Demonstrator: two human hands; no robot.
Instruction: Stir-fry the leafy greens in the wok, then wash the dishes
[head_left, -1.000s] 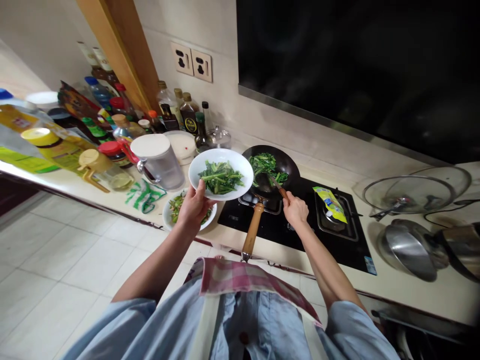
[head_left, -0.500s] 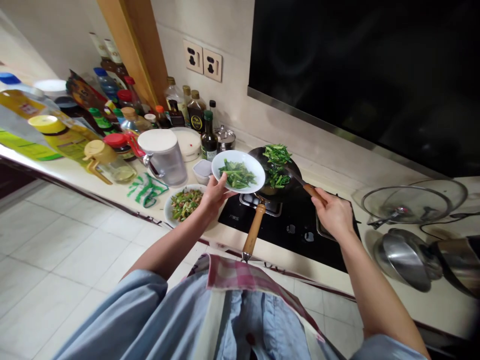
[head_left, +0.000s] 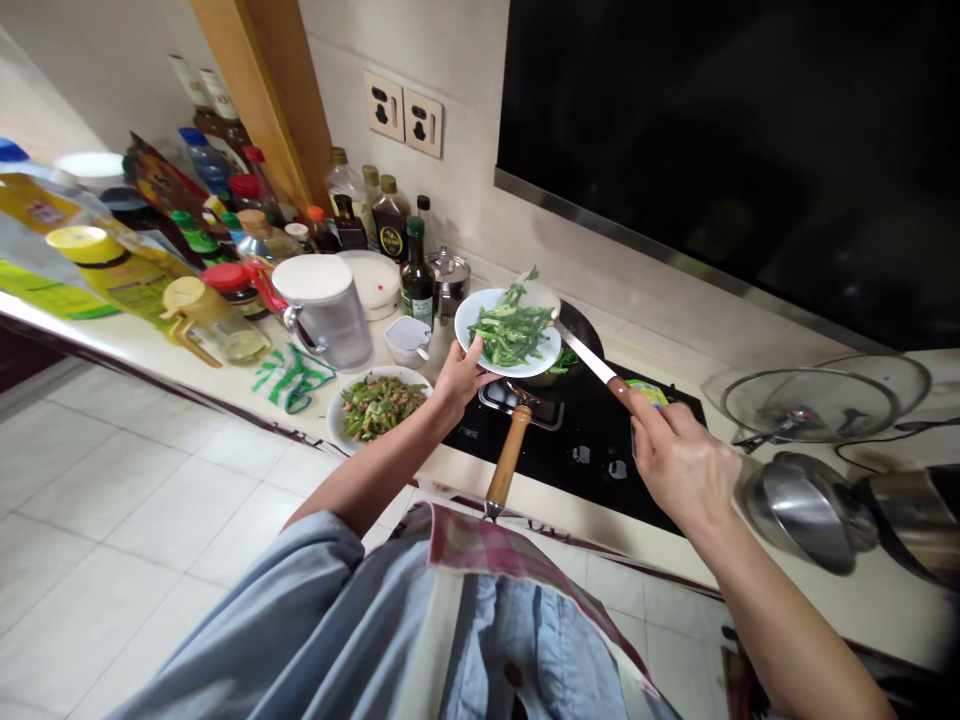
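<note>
Gripping the spatula by its wooden handle, the right hand has its fingers wrapped closed. The tool's long axis runs from that hand away and to the left, its blade reaching the far right edge of the white plate. Whether blade and rim touch cannot be told. The plate therefore lies left of the right fingers and farther off.

The left hand is the nearer to the plate and holds it by the near left rim, thumb above, fingers extended beneath and apart from the thumb only by the rim. The plate is raised over the left side of the pan and carries a heap of leafy greens, one stem standing above the blade.

Left of it, on the counter, a white bowl contains a chopped green and brown dish. The pan's wooden handle points towards the body; some greens are visible in the pan, the remainder hidden by the plate. Beyond the left wrist stand a small white container, contents not visible, and a dark green-capped bottle.
</note>
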